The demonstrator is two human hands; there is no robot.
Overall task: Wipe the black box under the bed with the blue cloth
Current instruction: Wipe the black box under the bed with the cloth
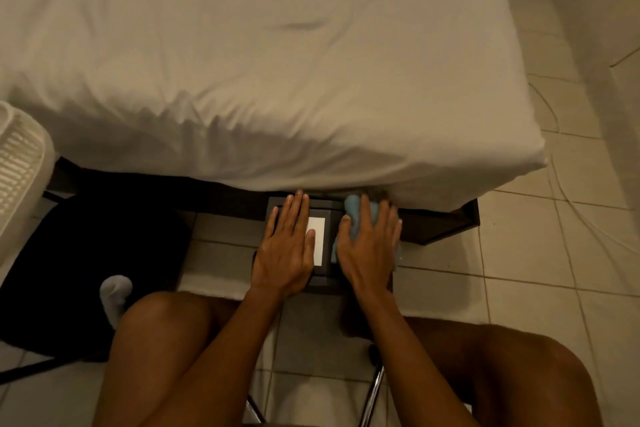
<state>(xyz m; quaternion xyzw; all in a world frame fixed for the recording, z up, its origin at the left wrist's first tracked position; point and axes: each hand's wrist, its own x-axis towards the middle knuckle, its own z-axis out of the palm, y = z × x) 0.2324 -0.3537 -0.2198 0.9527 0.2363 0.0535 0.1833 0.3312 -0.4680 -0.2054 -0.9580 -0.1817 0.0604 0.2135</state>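
Black box [323,210]: on the floor at the centre of view, its far end tucked under the edge of the bed and its near end sticking out toward the person's knees.
Step in hand: wiping, by my reading. One hand steadies the box while the other works the cloth along its right side.
Next move: probably the parts not yet under the cloth, the top and the left side. That calls for sliding the steadying hand aside or pulling the box further out, as its far end is hidden.
Bed [259,62]: fills the view from 10 to 2 o'clock, under a pale sheet, with a dark frame [433,222] below.
Floor [536,253]: pale tiles, bare at 3 o'clock.
Black seat [86,253]: at 8 o'clock, with a white sock [116,291] on its near edge.
Basket [17,163]: white and slatted, at 9 o'clock. What it holds cannot be seen.
Box contents: lid closed, nothing inside shows.
Left hand [287,253]: lies flat on the box top, fingers straight and together, gripping nothing.
Right hand [370,250]: fingers spread flat, pressing the cloth. The tips are blurred.
Blue cloth [353,204]: bunched under the right hand, against the box's right edge.
Label [317,241]: white rectangle on the box top, half covered by the left hand.
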